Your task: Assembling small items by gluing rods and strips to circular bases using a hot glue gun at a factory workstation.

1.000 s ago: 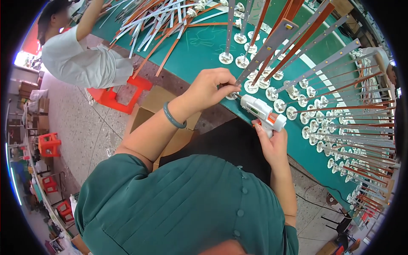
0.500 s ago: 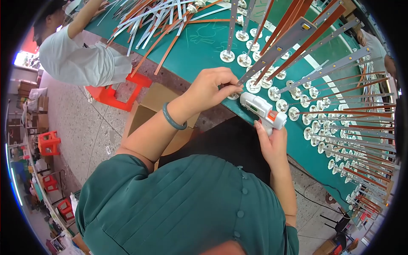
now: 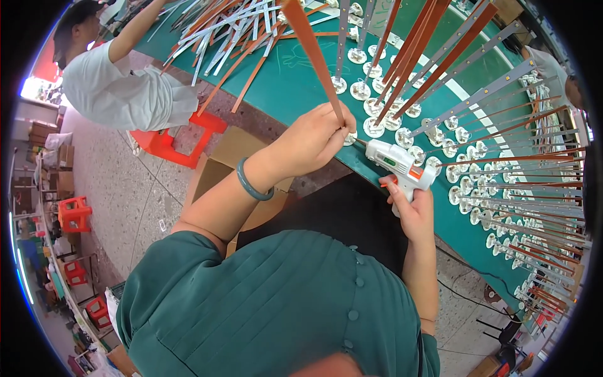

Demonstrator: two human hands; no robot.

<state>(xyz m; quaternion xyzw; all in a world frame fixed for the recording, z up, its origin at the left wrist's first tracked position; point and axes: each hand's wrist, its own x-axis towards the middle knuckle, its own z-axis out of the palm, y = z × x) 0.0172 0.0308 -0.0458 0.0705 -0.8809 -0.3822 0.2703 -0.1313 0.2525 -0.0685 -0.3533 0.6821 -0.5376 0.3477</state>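
Observation:
My left hand pinches the lower end of an LED strip, which stands up tilted to the left with its brown side showing. Just beyond the fingertips, a round white base sits at the table's near edge; fingers partly cover it, so I cannot tell whether the strip joins it. In my right hand is a white glue gun with an orange trigger. Its nozzle points left toward that base, a small gap from my left fingers.
Rows of upright LED strips on white bases crowd the green table to the right. Loose strips lie piled at the far left. A cardboard box, a red stool and a person in white are to the left.
The strip in my left hand has swung from leaning right to leaning left, turning from its LED side to its brown side. The glue gun has shifted slightly right and nearer me.

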